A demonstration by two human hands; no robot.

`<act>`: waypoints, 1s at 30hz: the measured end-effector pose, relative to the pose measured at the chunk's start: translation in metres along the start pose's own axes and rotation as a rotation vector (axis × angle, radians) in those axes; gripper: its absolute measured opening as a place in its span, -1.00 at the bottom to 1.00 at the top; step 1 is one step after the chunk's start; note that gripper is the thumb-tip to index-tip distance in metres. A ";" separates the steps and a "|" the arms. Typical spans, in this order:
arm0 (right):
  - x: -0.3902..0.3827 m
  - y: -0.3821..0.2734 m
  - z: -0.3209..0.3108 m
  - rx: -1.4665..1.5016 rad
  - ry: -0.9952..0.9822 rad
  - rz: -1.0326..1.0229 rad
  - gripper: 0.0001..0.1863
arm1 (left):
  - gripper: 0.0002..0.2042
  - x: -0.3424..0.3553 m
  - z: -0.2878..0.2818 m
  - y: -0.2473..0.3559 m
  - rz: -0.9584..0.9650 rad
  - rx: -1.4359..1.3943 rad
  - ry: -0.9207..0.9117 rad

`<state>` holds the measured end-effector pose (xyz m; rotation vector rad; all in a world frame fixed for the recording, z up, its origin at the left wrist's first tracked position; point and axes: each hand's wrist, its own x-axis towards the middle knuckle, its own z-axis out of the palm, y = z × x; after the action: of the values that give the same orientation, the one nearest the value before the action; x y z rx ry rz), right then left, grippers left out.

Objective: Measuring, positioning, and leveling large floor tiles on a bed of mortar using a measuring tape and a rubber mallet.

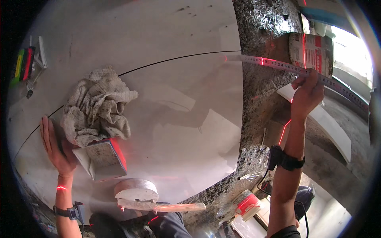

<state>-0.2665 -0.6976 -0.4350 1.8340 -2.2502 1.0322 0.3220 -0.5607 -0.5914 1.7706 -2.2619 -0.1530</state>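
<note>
My right hand [307, 93] pinches the blade of a tape measure [278, 64], which runs from the right edge of a large pale tiled surface [178, 23] out over rough dark ground. My left hand [59, 152] lies flat on the pale surface with its fingers stretched out. Beside it sits a small open box [103, 160] with a red side, and a crumpled grey-beige cloth [97, 105] is just beyond. Nearer to me is a mallet with a thick white head [136, 191] and a wooden handle [180, 207]. A thin dark line crosses the surface.
At the far right stands a white and red bucket [311, 51]. A curved-looking white strip [329, 127] lies beyond the rough ground [266, 95]. Low right, a red and white tub [248, 204] sits near my arm. Green, red and black tools [24, 65] lie far left.
</note>
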 end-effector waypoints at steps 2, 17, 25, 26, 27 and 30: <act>0.000 0.001 0.000 -0.003 0.000 -0.008 -0.65 | -0.44 0.001 -0.002 0.001 0.001 0.006 -0.005; 0.009 -0.019 0.007 -0.058 0.048 -0.029 -0.61 | -0.42 0.002 -0.001 0.000 0.020 0.019 -0.003; 0.006 -0.014 0.009 -0.043 0.025 -0.023 -0.66 | -0.40 0.002 0.002 0.003 0.003 0.003 -0.013; 0.007 -0.018 0.010 -0.071 0.011 -0.047 -0.66 | -0.39 0.002 -0.001 0.003 0.000 0.007 -0.011; 0.009 -0.021 0.011 -0.098 -0.003 -0.072 -0.67 | -0.39 0.001 -0.003 0.002 -0.003 0.010 -0.008; 0.011 -0.015 0.011 -0.204 0.013 -0.166 -0.66 | -0.39 0.001 -0.003 0.002 0.010 0.022 -0.030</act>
<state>-0.2524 -0.7141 -0.4315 1.8815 -2.0663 0.7559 0.3205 -0.5612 -0.5880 1.7798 -2.3013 -0.1542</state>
